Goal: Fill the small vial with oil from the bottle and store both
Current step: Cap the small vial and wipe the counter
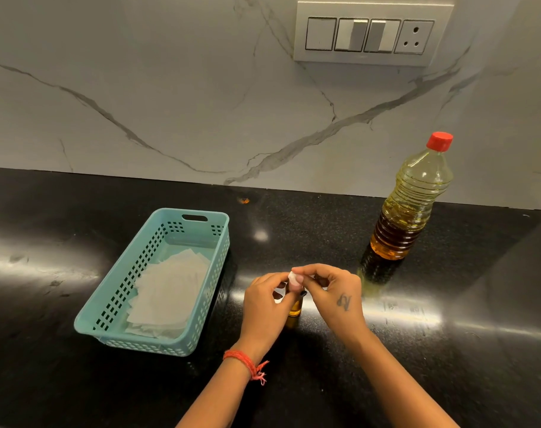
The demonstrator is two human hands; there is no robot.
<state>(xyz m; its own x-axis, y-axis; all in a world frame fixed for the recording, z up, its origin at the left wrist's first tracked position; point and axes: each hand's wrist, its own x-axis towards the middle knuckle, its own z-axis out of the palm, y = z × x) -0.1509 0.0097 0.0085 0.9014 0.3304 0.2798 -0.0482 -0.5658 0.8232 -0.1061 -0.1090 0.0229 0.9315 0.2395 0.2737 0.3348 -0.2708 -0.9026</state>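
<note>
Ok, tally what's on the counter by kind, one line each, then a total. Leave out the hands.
Oil bottle, red cap on: 1
Small vial, held between the left hand and right hand: 1
Teal basket: 1
White paper stack inside the basket, sheets too overlapped to count: 1
Total: 4

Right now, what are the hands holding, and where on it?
The left hand grips the small vial around its upper body; the right hand pinches a white cap at its top.
</note>
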